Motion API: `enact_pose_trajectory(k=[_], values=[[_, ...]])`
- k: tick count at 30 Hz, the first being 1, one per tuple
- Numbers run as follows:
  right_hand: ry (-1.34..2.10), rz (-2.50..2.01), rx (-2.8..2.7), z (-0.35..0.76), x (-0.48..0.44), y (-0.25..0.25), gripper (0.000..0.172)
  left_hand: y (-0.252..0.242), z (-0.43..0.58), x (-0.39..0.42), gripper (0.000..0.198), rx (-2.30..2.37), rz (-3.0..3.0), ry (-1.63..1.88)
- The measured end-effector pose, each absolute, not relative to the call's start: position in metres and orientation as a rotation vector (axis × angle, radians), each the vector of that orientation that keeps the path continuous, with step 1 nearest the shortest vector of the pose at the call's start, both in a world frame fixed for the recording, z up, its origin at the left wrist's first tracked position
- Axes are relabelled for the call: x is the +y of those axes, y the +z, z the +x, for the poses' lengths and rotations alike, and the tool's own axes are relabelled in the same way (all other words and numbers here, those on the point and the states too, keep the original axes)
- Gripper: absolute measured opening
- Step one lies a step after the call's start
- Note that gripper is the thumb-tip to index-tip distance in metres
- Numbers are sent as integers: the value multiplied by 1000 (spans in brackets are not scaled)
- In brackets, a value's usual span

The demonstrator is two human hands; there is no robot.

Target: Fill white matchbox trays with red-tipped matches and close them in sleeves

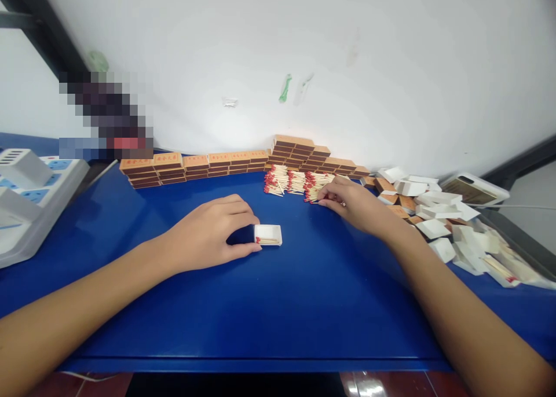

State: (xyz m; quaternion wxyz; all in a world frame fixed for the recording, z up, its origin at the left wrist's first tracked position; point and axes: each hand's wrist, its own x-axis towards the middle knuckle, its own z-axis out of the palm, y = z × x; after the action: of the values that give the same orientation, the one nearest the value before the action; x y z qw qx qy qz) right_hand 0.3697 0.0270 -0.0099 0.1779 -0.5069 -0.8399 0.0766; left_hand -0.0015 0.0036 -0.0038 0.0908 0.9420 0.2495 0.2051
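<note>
My left hand [215, 230] rests on the blue table [278, 304], fingers curled around the left end of a small white matchbox tray [268, 234] that holds a few red-tipped matches. My right hand [351, 205] reaches to the pile of loose red-tipped matches [293, 183] near the wall, its fingertips pinched at the pile's right edge. Whether any match is held between those fingers is too small to make out.
A row of stacked brown matchboxes [208, 164] lines the wall, higher at the middle [299, 149]. A heap of white trays and brown sleeves [438, 217] lies at the right. A white power strip [30, 194] sits at the left. A phone-like device [473, 190] lies far right.
</note>
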Motion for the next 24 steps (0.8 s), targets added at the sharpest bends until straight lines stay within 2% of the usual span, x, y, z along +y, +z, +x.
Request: enact_pose_trajectory(k=[24], values=[[124,-1370,-2382,371,33,-19,24,-5,-3,4,29,747,2818,571]])
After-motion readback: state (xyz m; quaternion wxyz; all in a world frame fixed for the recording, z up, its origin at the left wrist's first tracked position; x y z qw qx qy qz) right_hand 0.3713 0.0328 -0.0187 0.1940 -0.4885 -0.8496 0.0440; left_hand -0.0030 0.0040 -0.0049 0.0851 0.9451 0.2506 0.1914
